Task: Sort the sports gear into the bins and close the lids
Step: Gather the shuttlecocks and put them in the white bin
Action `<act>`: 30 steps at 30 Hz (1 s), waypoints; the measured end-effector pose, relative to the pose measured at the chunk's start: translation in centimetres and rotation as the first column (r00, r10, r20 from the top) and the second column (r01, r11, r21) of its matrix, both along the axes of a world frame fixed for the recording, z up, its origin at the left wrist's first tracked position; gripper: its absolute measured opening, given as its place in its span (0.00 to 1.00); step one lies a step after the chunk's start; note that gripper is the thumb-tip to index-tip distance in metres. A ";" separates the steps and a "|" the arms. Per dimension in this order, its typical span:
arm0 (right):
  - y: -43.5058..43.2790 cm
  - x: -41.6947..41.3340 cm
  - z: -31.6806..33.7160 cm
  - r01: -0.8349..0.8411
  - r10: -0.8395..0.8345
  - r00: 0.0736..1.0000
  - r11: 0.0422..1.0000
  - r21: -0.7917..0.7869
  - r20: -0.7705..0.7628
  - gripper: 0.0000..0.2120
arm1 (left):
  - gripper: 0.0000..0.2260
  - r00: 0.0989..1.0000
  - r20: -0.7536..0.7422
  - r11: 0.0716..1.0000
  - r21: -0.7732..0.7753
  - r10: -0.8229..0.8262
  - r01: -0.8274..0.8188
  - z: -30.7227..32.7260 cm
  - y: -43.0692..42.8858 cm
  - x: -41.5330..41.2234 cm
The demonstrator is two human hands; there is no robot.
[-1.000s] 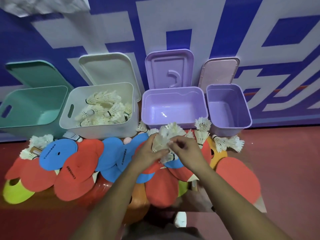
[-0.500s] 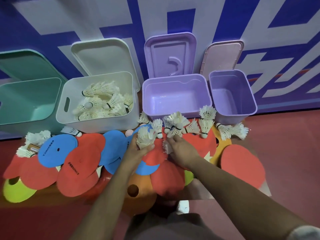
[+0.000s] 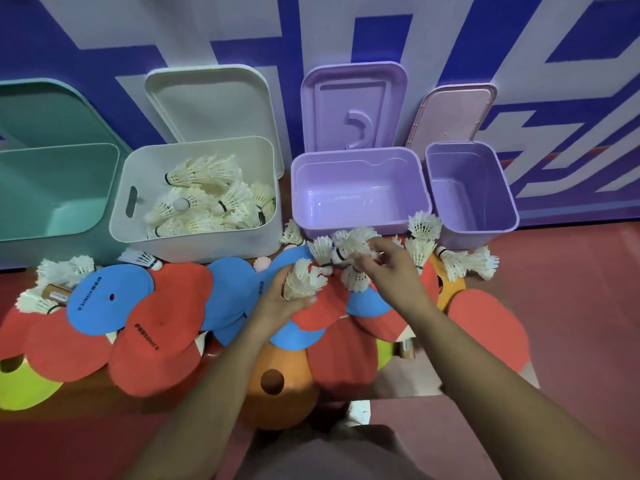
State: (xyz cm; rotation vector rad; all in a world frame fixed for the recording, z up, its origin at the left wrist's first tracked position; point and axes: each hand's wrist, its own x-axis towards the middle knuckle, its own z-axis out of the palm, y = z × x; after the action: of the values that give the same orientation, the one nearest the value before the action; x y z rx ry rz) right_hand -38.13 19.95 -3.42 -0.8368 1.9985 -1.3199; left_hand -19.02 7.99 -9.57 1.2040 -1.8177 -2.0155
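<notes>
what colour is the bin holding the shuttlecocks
White; the bin shows best in the head view.

We've just one cam: head-worn, wide-angle, aimed fwd & down. It sits close above the discs (image 3: 166, 327) on the floor (image 3: 588, 306). Our arms (image 3: 207, 393) show at the bottom edge, w/ bins (image 3: 194, 244) & wall (image 3: 104, 29) across the top.

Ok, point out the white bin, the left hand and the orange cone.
white bin (image 3: 207, 245), head view, front wall.
left hand (image 3: 275, 301), head view, back of the hand.
orange cone (image 3: 296, 393), head view, side right of its hole.
</notes>
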 end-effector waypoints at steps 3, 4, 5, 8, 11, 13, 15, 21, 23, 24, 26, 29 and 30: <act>-0.6 1.0 0.3 -0.130 0.147 0.977 0.985 0.116 -0.153 0.05 | 0.30 0.997 -0.001 0.996 -0.042 -0.083 0.083 0.8 0.1 -1.1; -0.7 1.3 0.2 -0.186 0.225 0.950 0.964 0.188 -0.216 0.06 | 0.31 0.994 -0.004 0.992 -0.064 -0.109 0.108 1.2 0.2 -1.5; -0.7 1.6 0.1 -0.226 0.286 0.923 0.944 0.240 -0.257 0.07 | 0.32 0.991 0.007 0.986 -0.093 -0.137 0.137 1.2 0.4 -1.9; -0.3 1.8 0.2 -0.256 0.322 0.917 0.928 0.271 -0.237 0.07 | 0.37 0.984 0.038 0.977 -0.121 -0.173 0.177 1.4 1.1 -3.0; 0.4 0.9 1.2 -0.291 0.326 0.938 0.925 0.245 -0.116 0.13 | 0.36 0.988 0.017 0.986 -0.070 -0.151 0.152 1.5 1.6 -4.1; 1.0 -0.3 2.1 -0.305 0.326 0.943 0.926 0.224 -0.066 0.17 | 0.29 0.994 -0.034 0.993 -0.043 -0.107 0.106 1.9 2.0 -5.2; 1.4 -2.2 2.6 -0.241 0.249 0.968 0.956 0.165 -0.031 0.20 | 0.24 0.995 -0.077 0.997 -0.031 -0.067 0.065 2.5 2.6 -6.4; 3.4 -9.0 -0.3 0.189 0.040 0.796 0.932 0.311 -0.604 0.22 | 0.23 0.997 -0.056 0.998 -0.022 -0.059 0.057 2.6 3.8 -8.3; 3.6 -10.3 -2.0 0.151 0.197 0.738 0.884 0.443 -0.645 0.19 | 0.30 0.998 -0.034 0.998 -0.007 -0.056 0.056 2.4 3.9 -8.5; 3.6 -10.8 -2.7 0.133 0.260 0.721 0.857 0.497 -0.642 0.18 | 0.34 0.998 -0.027 0.998 0.000 -0.057 0.057 2.4 4.0 -8.5; 3.3 -11.4 -4.1 0.095 0.331 0.713 0.827 0.553 -0.618 0.17 | 0.34 0.997 -0.030 0.998 0.008 -0.064 0.064 2.3 4.1 -8.4; 2.9 -11.6 -5.5 0.082 0.295 0.763 0.839 0.539 -0.576 0.16 | 0.33 0.999 0.000 0.999 -0.013 -0.051 0.051 2.4 4.3 -8.3; 2.8 -11.7 -5.8 0.103 0.259 0.767 0.854 0.511 -0.587 0.14 | 0.33 0.999 0.011 0.999 -0.025 -0.037 0.037 2.5 4.4 -8.2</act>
State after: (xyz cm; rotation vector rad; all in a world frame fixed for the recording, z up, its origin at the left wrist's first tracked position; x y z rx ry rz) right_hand -49.79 22.70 -9.20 -1.1832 2.6237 -0.3724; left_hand -27.23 12.41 -7.04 1.1846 -1.8775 -2.0031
